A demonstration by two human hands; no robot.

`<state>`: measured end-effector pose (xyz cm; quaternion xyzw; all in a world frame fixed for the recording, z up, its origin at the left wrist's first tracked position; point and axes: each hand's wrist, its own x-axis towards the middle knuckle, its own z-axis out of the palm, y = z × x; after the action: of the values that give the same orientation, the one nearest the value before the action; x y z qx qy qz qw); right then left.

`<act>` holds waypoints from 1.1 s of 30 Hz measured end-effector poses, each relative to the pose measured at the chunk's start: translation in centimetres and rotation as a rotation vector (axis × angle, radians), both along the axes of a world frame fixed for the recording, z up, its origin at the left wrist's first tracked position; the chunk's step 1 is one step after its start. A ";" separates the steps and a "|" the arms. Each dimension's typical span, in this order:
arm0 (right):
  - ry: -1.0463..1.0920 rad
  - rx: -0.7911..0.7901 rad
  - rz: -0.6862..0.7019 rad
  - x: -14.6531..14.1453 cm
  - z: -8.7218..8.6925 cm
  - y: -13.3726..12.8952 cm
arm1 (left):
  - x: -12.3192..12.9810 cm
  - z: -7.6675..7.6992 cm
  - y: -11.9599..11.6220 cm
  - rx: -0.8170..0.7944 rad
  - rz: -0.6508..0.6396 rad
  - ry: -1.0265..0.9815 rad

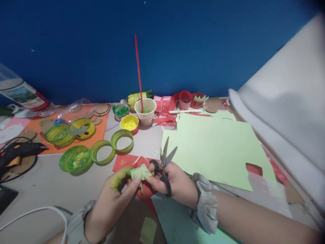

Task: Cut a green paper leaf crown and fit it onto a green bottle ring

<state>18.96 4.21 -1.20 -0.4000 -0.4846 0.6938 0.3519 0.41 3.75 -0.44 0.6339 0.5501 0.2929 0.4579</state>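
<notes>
In the head view, the left hand (113, 196), its index finger paint-stained, pinches a small pale green paper cutout (139, 173) above red paper (124, 162) on the bench (48, 186); the right hand (180, 183) grips black-handled scissors (163, 165), blades parted and pointing away, its fingertips at the cutout's right edge; a large light green sheet (215, 145) lies to the right, and a paper cup (146, 117) stands behind

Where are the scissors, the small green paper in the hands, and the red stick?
Scissors (163, 165): head view, on the pivot.
Small green paper (141, 172): head view, its middle.
Red stick (138, 73): head view, midway along.
</notes>
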 end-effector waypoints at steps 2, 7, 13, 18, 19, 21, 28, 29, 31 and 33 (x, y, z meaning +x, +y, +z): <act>-0.007 -0.022 0.042 0.0 0.0 0.1 | 0.0 -0.1 0.0 -0.021 -0.017 -0.033; -0.106 0.009 0.109 0.2 -0.5 0.0 | 0.0 -0.1 -0.1 -0.076 -0.059 -0.091; -0.114 0.039 0.145 0.3 -0.9 0.1 | -0.4 -0.3 0.0 -0.145 0.016 -0.190; -0.090 0.042 0.094 0.1 -0.2 0.2 | -0.5 -0.2 -0.3 -0.187 0.092 -0.274; -0.090 0.052 0.075 0.1 -0.1 0.3 | -0.5 -0.1 -0.3 -0.194 0.097 -0.289; -0.098 0.071 0.061 0.1 0.0 0.3 | -0.5 0.0 -0.3 -0.200 0.085 -0.302; -0.146 0.187 0.280 0.9 0.8 1.1 | -0.9 -0.1 -0.3 -0.151 0.103 -0.198; -0.207 0.190 0.340 1.0 0.9 1.2 | -0.9 -0.1 -0.3 -0.129 0.120 -0.178; -0.332 0.212 0.445 1.0 1.3 1.4 | -0.9 0.0 -0.3 -0.085 0.159 -0.152; -0.402 0.258 0.505 1.0 1.4 1.4 | -0.8 0.1 -0.3 -0.052 0.202 -0.138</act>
<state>20.00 5.64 0.23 -0.3483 -0.7115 0.5995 0.1144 -0.39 3.41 -0.34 0.5414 0.5860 0.3660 0.4791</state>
